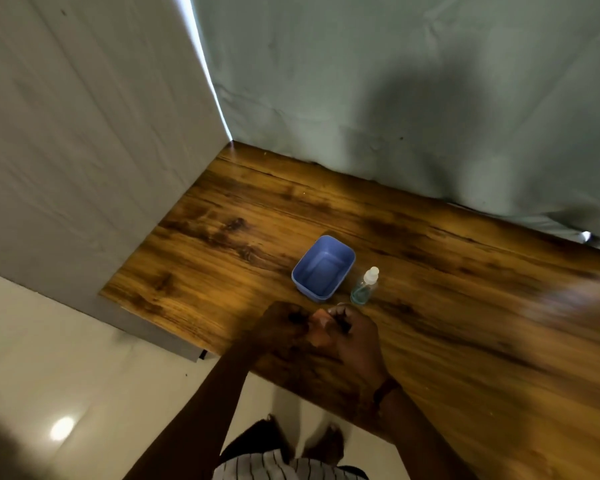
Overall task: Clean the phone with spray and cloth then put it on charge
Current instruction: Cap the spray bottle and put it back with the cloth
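Observation:
Both hands meet over the near edge of the wooden table (430,271). My left hand (281,325) and my right hand (355,336) are closed on a small orange-pink cloth (318,329) held between them; most of the cloth is hidden by the fingers. A clear spray bottle (365,286) with blue liquid and a white cap stands upright just beyond my right hand. No phone or charger shows in the view.
A blue plastic tub (323,268) with nothing visible inside stands left of the spray bottle. Pale fabric backdrops rise behind and to the left of the table. The floor below is glossy white tile, with my feet (302,441) near the table edge.

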